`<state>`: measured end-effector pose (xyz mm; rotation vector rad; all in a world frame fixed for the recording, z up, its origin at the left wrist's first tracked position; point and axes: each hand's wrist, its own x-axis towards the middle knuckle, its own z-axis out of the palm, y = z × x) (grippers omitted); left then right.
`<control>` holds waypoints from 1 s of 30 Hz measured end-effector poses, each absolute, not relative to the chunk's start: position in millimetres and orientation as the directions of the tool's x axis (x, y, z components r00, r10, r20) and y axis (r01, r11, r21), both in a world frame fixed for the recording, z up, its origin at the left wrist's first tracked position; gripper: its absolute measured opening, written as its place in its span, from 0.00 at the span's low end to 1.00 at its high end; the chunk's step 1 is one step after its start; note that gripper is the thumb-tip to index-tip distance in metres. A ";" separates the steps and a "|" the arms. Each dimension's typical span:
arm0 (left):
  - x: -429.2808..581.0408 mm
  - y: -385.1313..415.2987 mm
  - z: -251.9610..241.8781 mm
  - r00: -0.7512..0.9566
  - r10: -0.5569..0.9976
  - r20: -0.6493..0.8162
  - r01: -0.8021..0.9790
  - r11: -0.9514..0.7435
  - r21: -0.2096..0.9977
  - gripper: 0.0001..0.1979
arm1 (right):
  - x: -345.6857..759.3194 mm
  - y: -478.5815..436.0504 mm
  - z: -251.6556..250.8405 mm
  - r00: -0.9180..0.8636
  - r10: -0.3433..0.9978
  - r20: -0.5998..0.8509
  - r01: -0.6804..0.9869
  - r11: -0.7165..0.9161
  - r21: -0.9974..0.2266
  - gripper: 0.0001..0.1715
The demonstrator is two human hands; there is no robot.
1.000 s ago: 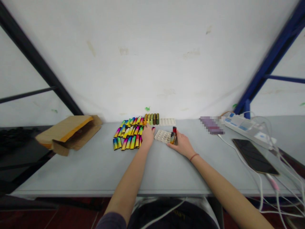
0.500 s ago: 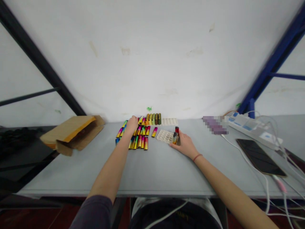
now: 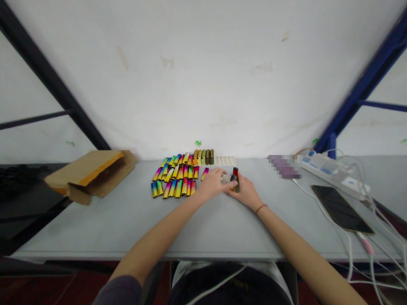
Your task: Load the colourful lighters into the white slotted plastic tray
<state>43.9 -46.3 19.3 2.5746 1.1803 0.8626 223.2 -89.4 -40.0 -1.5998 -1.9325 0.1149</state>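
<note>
My left hand [image 3: 213, 183] lies over a small white blister tray [image 3: 226, 178] and hides most of it. Its fingers are curled together, and what they hold is hidden. My right hand [image 3: 244, 191] sits just right of the tray, closed on two upright lighters [image 3: 235, 176], one of them red-topped. The two hands almost touch. Several rainbow-coloured lighters [image 3: 174, 180] lie in rows left of my left hand, and one lies apart [image 3: 205, 173] close to its knuckles.
A row of upright lighters [image 3: 203, 156] and a second white tray [image 3: 225, 161] stand by the wall. An open cardboard box [image 3: 90, 173] lies at left. At right are a power strip [image 3: 330, 171], a dark phone [image 3: 341, 207] and trailing cables [image 3: 356, 254].
My left hand has come back from the far side of the lighter pile and now covers the tray next to my right hand. My right hand has barely moved.
</note>
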 end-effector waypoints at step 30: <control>-92.1 24.1 53.0 -0.039 0.997 -0.063 0.981 0.051 0.189 0.24 | 224.0 -91.1 -38.9 -0.063 0.911 0.409 0.875 0.248 -0.417 0.48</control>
